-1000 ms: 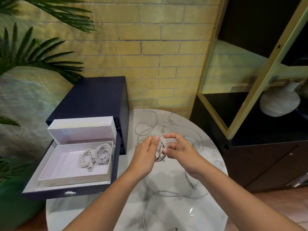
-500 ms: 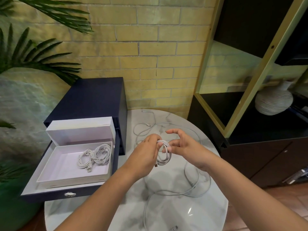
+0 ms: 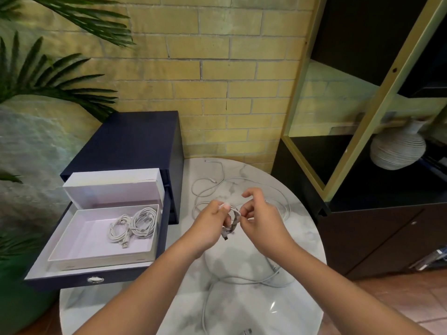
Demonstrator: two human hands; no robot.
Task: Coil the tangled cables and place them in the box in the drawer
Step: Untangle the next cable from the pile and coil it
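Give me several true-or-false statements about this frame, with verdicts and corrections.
1. The drawer is open. True.
2. The white box is empty. False: coiled cables lie in it.
3. The left hand and right hand hold a small coil above the table. True.
4. No loose cable is left on the table. False: loose cable lies on the marble top.

Two bare forearms reach in from 6 o'clock, hands meeting mid-frame. The left hand (image 3: pixel 209 224) grips a small cable coil (image 3: pixel 235 220), thumb on top. The right hand (image 3: pixel 262 222) pinches it from 3 o'clock, index finger raised.
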